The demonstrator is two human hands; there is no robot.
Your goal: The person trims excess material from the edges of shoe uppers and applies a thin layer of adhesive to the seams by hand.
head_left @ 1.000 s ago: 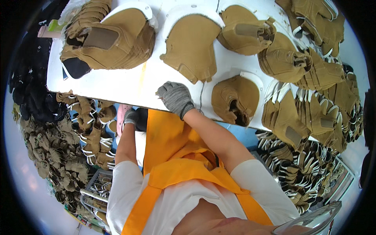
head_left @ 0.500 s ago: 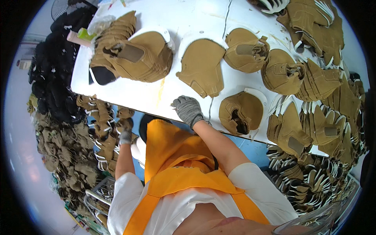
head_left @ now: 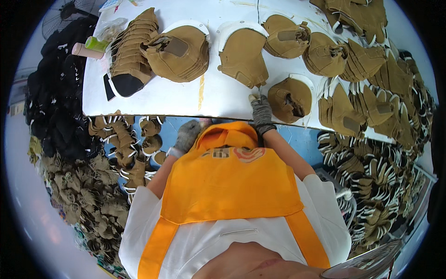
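My right hand (head_left: 262, 114), in a grey knit glove, rests at the table's front edge with its fingers stretched forward and nothing visible in them. Just right of it sits a brown shoe upper (head_left: 304, 95) with a white rim. Ahead of those fingers lies a flatter brown upper (head_left: 242, 56) with a toothed white edge, its narrow end pointing at them. My left hand (head_left: 186, 136), also gloved, hangs just below the table edge beside my orange apron (head_left: 232, 186). Its fingers are partly hidden, so their grip cannot be made out.
On the white table (head_left: 181, 100), a nested stack of uppers (head_left: 193, 56) and a fanned row (head_left: 132, 51) stand left, more uppers (head_left: 344, 118) right. A green roll (head_left: 96, 44) lies at the far left. Piles of shoe parts (head_left: 79, 186) flank me; a fan (head_left: 67, 16) stands behind.
My body has turned and moved closer to the table. My right hand has shifted right, next to the rimmed upper; my left hand has come from the hanging uppers to the apron's front.
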